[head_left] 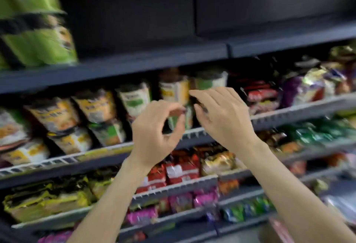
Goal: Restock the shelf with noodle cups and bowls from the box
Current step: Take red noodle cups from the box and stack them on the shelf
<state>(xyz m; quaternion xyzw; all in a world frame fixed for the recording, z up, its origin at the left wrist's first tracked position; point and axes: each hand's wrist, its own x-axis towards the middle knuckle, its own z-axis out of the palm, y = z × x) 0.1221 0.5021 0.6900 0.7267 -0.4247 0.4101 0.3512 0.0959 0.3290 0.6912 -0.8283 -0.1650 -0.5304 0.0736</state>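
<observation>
Nearest, two bare forearms rise toward the shelf (194,134); the left hand (154,133) has its fingers curled, thumb and fingertips nearly meeting around a blurred green noodle cup (187,117) — actual grip I cannot tell; the right hand (221,115) arches just beside it, fingers bent and loosely together, holding nothing visible; behind stand rows of stacked noodle cups (134,98); above, green packs (36,31).

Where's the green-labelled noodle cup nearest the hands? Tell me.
In the head view the green-labelled noodle cup stands at centre on the second shelf, just above the right hand, right of a yellow-labelled cup.
</observation>
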